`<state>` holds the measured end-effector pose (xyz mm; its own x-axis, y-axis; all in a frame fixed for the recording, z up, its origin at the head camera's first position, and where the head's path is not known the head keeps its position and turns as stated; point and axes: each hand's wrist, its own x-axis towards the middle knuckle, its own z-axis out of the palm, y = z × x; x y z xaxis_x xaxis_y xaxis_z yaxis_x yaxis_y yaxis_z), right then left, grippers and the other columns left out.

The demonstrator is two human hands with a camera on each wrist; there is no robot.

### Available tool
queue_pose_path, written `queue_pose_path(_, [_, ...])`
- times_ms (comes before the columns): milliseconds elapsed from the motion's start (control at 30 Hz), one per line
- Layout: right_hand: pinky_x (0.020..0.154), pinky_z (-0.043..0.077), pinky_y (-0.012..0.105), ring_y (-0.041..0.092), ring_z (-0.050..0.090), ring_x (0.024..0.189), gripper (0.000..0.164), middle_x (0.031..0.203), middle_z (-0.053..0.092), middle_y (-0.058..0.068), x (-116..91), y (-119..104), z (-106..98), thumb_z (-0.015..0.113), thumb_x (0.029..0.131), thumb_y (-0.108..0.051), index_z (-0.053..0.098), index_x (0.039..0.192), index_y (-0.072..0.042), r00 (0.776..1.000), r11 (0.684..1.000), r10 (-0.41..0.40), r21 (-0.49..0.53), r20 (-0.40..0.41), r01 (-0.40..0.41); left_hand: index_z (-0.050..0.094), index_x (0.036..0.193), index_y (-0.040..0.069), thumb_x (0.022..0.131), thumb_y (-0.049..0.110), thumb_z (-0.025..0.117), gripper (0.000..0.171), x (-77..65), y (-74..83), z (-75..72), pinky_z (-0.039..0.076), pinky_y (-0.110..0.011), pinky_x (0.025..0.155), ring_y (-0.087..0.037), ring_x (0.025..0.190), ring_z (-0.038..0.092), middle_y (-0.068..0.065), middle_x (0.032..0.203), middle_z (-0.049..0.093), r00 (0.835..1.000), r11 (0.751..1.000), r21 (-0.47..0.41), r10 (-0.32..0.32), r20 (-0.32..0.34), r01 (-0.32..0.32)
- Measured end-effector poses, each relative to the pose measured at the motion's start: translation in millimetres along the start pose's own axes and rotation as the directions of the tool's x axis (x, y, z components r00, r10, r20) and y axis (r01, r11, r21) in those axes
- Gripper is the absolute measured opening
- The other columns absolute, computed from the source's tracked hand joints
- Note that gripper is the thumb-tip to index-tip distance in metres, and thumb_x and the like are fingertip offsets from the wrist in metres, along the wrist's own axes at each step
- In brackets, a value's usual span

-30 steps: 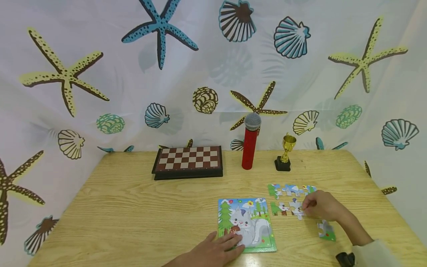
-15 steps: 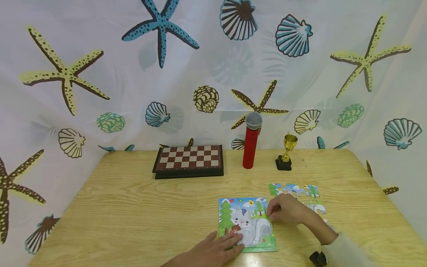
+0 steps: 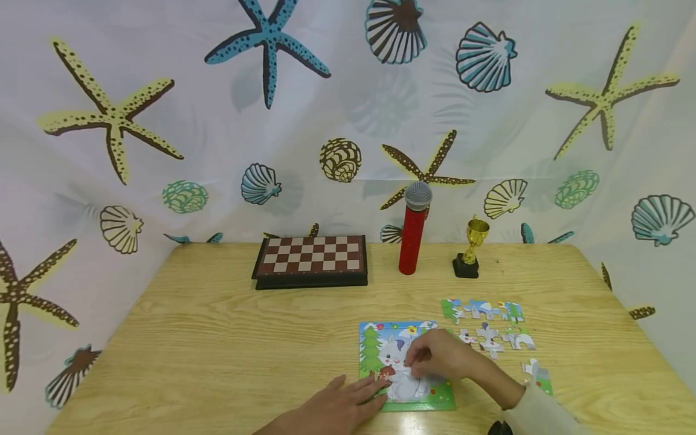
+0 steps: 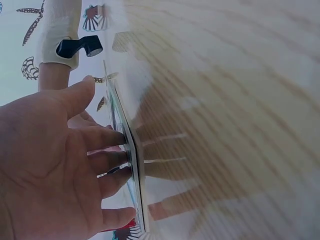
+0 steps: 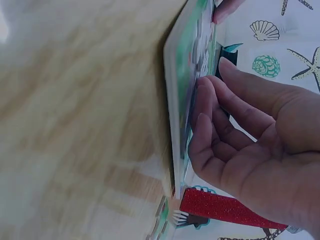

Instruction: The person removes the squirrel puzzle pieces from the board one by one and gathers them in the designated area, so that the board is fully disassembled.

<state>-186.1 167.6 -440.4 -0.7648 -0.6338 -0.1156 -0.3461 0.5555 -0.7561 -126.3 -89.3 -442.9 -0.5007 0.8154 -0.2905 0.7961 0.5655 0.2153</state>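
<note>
A square jigsaw board with a squirrel picture lies near the front of the table. My left hand rests its fingertips on the board's lower left part. In the left wrist view, its fingers extend onto the board. Over the board's middle is my right hand, fingers bent and fingertips close to the squirrel. The right wrist view shows its thumb apart from the bent fingers, with nothing visible between them. To the board's right lie several loose jigsaw pieces, spread in rough rows; the right hand partly covers that area.
A folded checkered game board lies at the back of the wooden table. To its right stand a red-handled microphone and a small gold trophy cup. A curtain printed with shells and starfish hangs behind.
My right hand has moved left from the loose pieces onto the jigsaw board. The third piece in their second row shows now. My left hand has barely shifted.
</note>
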Motion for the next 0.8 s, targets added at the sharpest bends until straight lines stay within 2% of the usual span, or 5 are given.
queue_pose_path(167, [0.063,0.048,0.018,0.001,0.056,0.068,0.005,0.077,0.068,0.003,0.4,-5.3,3.1,0.072,0.081,-0.005,0.070,0.085,-0.003,0.999,0.999,0.020,0.043,0.028,-0.021,0.038,0.146,0.018,0.093,0.064,0.036,0.070,0.4,1.8,-0.3,0.040,-0.052,0.102,-0.019,0.143,0.031,0.002,0.157,0.026,1.000,1.000,0.014,-0.005,-0.006,0.005])
queue_pose_path(467, [0.059,0.046,0.019,0.005,0.054,0.065,0.006,0.073,0.064,0.000,-0.4,-12.9,7.9,0.073,0.079,-0.001,0.069,0.078,-0.004,0.997,0.997,0.080,-0.025,0.004,-0.080,0.040,0.145,0.018,0.093,0.064,0.037,0.070,0.5,6.0,-0.7,0.041,-0.051,0.101,-0.018,0.142,0.033,0.003,0.156,0.029,0.999,0.999,0.043,-0.026,-0.035,0.027])
queue_pose_path(800, [0.059,0.045,0.020,0.006,0.052,0.064,0.006,0.072,0.060,-0.001,-0.2,-13.0,8.2,0.072,0.080,0.000,0.067,0.079,-0.004,0.995,0.995,0.095,-0.022,0.025,-0.095,0.041,0.145,0.019,0.093,0.063,0.037,0.068,2.4,4.8,0.1,0.042,-0.051,0.100,-0.018,0.141,0.035,0.003,0.156,0.029,0.999,0.999,0.044,-0.025,-0.040,0.027])
